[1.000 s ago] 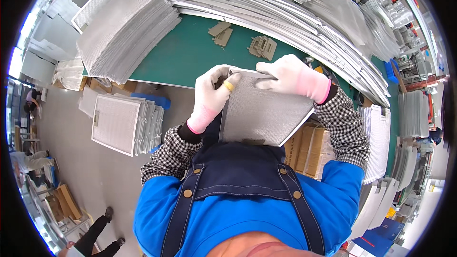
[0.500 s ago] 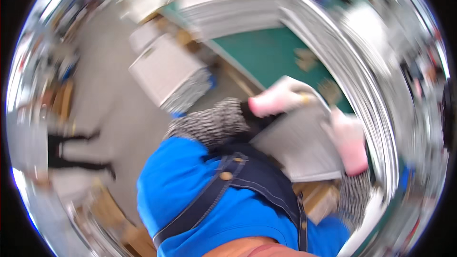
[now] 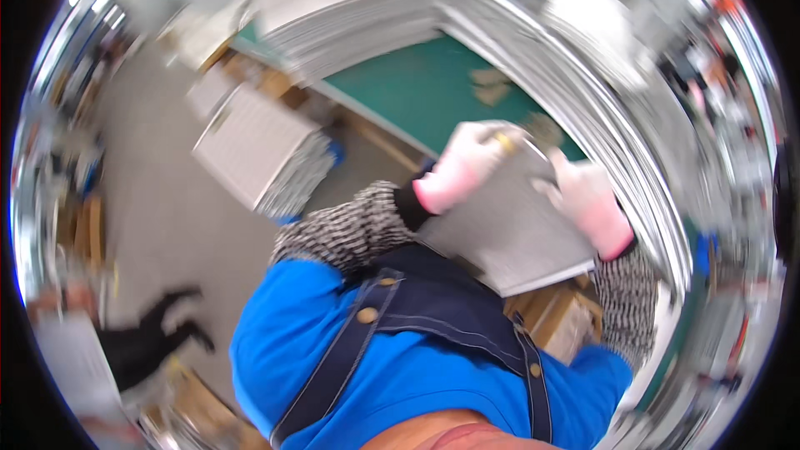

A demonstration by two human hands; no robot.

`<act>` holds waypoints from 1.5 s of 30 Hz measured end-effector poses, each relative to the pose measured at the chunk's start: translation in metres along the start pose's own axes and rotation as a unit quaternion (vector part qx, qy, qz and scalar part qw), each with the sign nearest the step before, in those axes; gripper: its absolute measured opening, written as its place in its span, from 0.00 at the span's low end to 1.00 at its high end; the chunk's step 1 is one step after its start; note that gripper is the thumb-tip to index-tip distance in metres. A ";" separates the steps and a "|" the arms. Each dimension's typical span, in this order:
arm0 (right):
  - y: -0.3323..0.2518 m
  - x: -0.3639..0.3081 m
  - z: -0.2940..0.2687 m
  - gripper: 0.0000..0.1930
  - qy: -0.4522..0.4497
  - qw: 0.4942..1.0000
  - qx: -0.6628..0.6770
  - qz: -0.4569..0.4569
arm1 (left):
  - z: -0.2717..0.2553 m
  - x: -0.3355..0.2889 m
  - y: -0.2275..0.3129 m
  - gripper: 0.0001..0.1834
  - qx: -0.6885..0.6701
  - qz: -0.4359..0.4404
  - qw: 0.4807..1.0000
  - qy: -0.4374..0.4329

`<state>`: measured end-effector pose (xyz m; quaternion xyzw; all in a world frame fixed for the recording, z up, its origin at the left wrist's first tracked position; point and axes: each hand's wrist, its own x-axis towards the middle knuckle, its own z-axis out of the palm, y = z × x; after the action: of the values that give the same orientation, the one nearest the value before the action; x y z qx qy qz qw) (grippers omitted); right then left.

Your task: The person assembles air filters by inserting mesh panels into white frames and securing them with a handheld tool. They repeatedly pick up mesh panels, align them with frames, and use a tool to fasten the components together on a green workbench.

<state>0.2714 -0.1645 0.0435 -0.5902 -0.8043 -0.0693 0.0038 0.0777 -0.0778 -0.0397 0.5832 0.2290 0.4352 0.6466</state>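
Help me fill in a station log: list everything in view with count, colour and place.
panel: one, grey, between the hands
table: one, green, ahead
small parts: two clusters, beige, on the table
tall panel stack: one, pale grey, table's far left
long panel row: one, silvery white, table's far side
floor stack: one, whitish, left of the table
carton: one, brown, below the panel
other person: one, dark trousers, lower left
background: too blurred to count
sleeves: two, black-and-white, on the forearms
left hand: one, white-and-pink glove, panel's far end
right hand: one, white-and-pink glove, panel's right edge
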 end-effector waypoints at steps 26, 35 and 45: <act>0.022 -0.061 0.067 0.16 0.455 0.575 0.630 0.256 | 0.084 0.090 0.020 0.34 0.559 0.409 0.721 0.039; 0.019 -0.043 0.000 0.12 0.318 0.809 0.384 0.311 | 0.069 0.095 0.014 0.21 0.505 0.450 0.736 0.027; 0.056 -0.023 -0.090 0.18 0.153 0.983 -0.097 -0.028 | 0.076 0.092 0.015 0.19 0.511 0.438 0.737 0.069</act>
<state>0.3247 -0.1800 0.1365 -0.5478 -0.7997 -0.2364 0.0672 0.1819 -0.0449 0.0107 0.8303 0.1802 0.5267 -0.0274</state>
